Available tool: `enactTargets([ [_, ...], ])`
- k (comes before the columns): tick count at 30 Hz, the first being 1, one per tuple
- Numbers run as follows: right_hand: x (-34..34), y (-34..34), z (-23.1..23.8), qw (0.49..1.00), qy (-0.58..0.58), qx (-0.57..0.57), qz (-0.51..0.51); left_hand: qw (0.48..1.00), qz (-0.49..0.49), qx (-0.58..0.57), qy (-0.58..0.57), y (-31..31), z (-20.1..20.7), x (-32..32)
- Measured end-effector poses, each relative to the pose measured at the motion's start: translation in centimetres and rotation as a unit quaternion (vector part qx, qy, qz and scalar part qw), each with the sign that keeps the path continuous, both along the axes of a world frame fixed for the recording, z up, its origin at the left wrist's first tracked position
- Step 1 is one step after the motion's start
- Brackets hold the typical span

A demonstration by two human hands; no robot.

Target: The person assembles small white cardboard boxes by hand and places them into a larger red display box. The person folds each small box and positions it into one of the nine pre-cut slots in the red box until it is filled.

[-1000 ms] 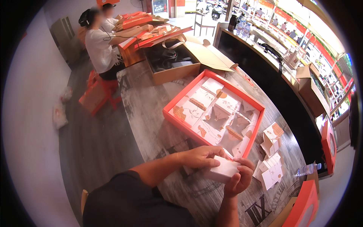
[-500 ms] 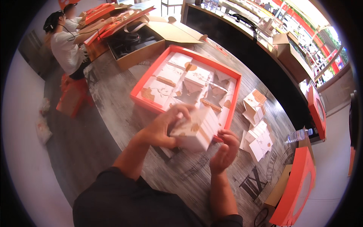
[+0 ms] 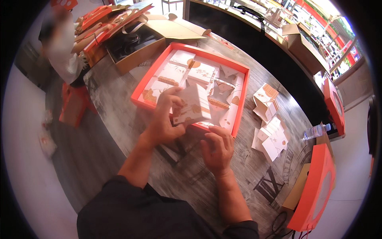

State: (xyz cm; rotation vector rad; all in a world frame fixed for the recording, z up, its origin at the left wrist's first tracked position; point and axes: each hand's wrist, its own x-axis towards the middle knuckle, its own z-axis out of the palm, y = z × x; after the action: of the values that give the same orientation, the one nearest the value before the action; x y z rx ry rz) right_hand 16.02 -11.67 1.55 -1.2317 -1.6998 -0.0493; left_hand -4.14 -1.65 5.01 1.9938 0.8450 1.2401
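My left hand (image 3: 165, 115) grips a small white carton (image 3: 193, 104) with gold print, tilted over the near part of a large red-rimmed box (image 3: 153, 71). Beside the red box's near right edge is my right hand (image 3: 218, 148), its fingers loosely bent and apart, holding nothing. White printed cartons sit in the red box: closed ones like the carton (image 3: 201, 73) in the middle row, and open-topped ones like the carton (image 3: 223, 91) on the right. The carton in my left hand hides part of the near compartments.
Loose unfolded cartons (image 3: 272, 139) and a half-open one (image 3: 266, 101) lie on the grey table (image 3: 191, 171). Near the right edge are a water bottle (image 3: 316, 131) and a red window lid (image 3: 314, 187). A cardboard box (image 3: 137, 49) stands behind; another person (image 3: 59, 47) works at far left.
My left hand has moved the small carton up and away from me, over the red box. My right hand has come left, off the carton's side.
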Motion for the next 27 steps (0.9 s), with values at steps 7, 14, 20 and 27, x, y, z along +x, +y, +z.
enactTargets([
  [7,0.0,-0.2,0.0,0.999,-0.026,-0.039,-0.009,0.997,-0.002,0.024,0.08,3.8,1.7,-1.8],
  [14,0.0,0.1,-0.6,0.999,-0.021,-0.029,-0.005,0.951,-0.079,0.072,0.291,10.1,4.6,-0.4],
  [20,0.2,-0.1,-0.6,0.999,-0.013,-0.04,-0.003,0.921,-0.086,0.182,0.334,11.8,1.9,0.2],
  [27,0.2,-0.3,-0.2,0.999,-0.008,-0.045,0.0,0.929,-0.132,0.077,0.338,12.4,1.6,0.5],
])
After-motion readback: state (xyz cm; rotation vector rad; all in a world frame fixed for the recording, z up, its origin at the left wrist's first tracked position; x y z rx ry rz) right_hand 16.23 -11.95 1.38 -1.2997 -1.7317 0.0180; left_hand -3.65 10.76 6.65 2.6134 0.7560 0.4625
